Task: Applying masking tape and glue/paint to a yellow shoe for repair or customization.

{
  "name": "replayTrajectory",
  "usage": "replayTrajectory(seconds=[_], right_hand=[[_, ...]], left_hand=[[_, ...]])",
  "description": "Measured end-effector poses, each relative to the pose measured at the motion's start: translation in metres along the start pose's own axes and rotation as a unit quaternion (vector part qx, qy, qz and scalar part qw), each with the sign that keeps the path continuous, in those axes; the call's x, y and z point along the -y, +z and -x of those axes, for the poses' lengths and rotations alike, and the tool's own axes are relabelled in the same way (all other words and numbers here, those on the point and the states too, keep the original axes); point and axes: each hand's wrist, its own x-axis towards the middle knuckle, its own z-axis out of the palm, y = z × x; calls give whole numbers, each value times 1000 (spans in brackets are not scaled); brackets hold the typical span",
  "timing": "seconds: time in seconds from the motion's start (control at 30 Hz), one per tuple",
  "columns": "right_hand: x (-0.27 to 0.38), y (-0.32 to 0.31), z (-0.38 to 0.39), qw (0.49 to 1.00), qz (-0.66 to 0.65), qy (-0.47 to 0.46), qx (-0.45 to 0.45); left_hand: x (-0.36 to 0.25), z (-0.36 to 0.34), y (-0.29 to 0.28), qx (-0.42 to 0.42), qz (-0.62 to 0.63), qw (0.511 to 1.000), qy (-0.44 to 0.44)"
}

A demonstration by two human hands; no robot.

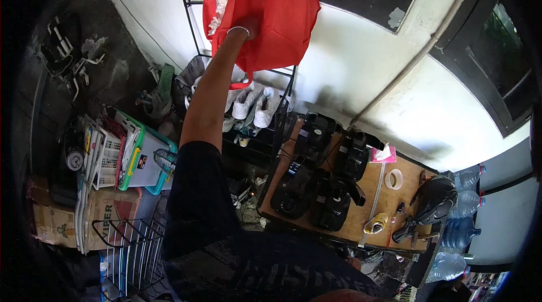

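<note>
My left arm reaches up and away to a large red fabric bag at the top of the view. At the bag's front, just past a pale bracelet, my left hand is dark and blurred against the red cloth. Its fingers are hidden, so their grip cannot be made out. Crumpled white material shows in the bag's left opening, and a red strap hangs below. A small patch of skin at the edge of my dark shirt may be my right hand; no fingers show there.
Behind the bag is a black metal rack with pale shoes. Several black devices, a tape roll and a black bag lie on a wooden table. Water bottles line the right. Baskets, cardboard and a wire rack crowd the left.
</note>
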Motion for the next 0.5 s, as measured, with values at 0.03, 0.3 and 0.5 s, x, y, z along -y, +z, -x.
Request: replayTrajectory(seconds=[0.03,0.3,0.5], right_hand=[[2,2,0,999,-12,10,-38],[-36,30,9,997,-22,-34,-69],[-44,11,-9,997,60,32,-37]], left_hand=[[3,1,19,-7,20,999,-30],[-19,0,3,-20,62,995,-71],[-4,-3,-91,-159,46,986,-21]])
